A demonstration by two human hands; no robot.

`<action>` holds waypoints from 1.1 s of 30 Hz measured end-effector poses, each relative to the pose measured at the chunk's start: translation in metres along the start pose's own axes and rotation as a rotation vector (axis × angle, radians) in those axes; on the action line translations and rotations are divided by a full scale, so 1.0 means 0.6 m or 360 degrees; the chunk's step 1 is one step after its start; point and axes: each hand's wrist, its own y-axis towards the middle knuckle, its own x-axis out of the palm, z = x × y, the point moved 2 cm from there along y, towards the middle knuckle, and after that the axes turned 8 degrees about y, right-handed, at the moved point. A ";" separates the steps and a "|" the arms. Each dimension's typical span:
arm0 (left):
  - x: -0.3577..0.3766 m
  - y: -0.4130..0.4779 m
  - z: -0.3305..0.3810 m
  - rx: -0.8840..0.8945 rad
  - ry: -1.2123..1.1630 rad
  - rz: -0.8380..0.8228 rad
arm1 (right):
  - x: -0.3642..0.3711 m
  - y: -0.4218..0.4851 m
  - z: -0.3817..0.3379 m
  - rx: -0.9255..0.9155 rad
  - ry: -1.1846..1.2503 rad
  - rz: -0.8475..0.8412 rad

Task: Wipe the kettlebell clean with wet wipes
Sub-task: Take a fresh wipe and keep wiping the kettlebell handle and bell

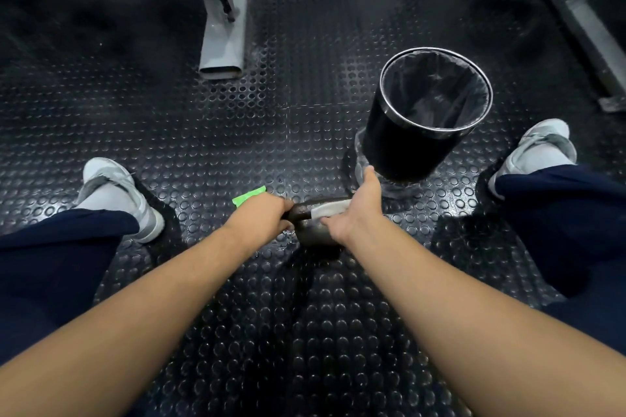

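Right, a dark grey iron kettlebell [313,234] stands on the black round-studded rubber floor [237,132], betw. the person's two feet and just in front of them, w/ its handle running left-right on top. The left hand [261,218] grips the handle's left end, fingers curled round the bar, knuckles up. The right hand [359,210] lies over the handle's right end and holds a white wet wipe [330,211] wrapped against the bar; the thumb points left below the wipe, one finger is stretched fwd toward the bin, and the other fingers are hidden behind the hand, so can't tell how they lie. A bright green flat item [249,196], prob. a packet but too covered to tell, lies on the floor just beyond the left hand. A black round waste bin [403,145] w/ chrome rim and clear liner stands near the kettlebell, fwd and to the right, tilted in this wide view. White-grey trainers, one left [111,189] and one right [538,149], sit well apart on either side, below navy trouser legs [54,267]. A grey metal machine leg [225,41] rests on the floor farther off, upper left of centre.
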 end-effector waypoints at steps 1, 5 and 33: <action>0.000 -0.001 -0.001 0.0003 0.0007 -0.0006 | 0.000 0.003 0.002 -0.0020 -0.0008 0.0019; -0.002 -0.003 -0.002 -0.0003 0.0059 -0.0002 | 0.010 0.014 0.061 0.0062 -0.0181 -0.0102; 0.010 -0.006 0.000 -0.0058 -0.0035 0.0034 | -0.043 0.120 0.029 -0.0062 0.0479 -0.0216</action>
